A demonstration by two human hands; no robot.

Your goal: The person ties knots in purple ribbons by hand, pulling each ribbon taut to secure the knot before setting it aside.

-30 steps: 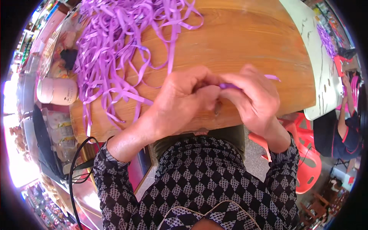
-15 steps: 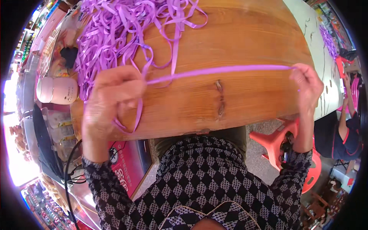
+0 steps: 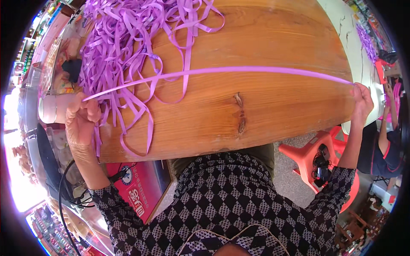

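Observation:
A purple ribbon (image 3: 239, 69) stretches across the wooden table in a shallow arc between my hands. At the table's left side, my left hand (image 3: 82, 121) pinches one end between thumb and fingers. Far out at the right edge, my right hand (image 3: 362, 101) grips the other end with its fingers closed. Beneath the ribbon's left part lies a tangled heap of purple ribbons (image 3: 121, 40), with loops trailing toward the near table edge.
The wooden table (image 3: 273, 106) fills the middle. A pale jar (image 3: 49, 109) stands by my left hand. An orange-red stool (image 3: 305, 155) with dark objects on it is at the lower right. Another person (image 3: 383, 143) works at the far right, beside more purple ribbon (image 3: 366, 42).
My hands have spread apart: the left moved left, the right moved right and slightly nearer. A longer stretch of ribbon now spans between them.

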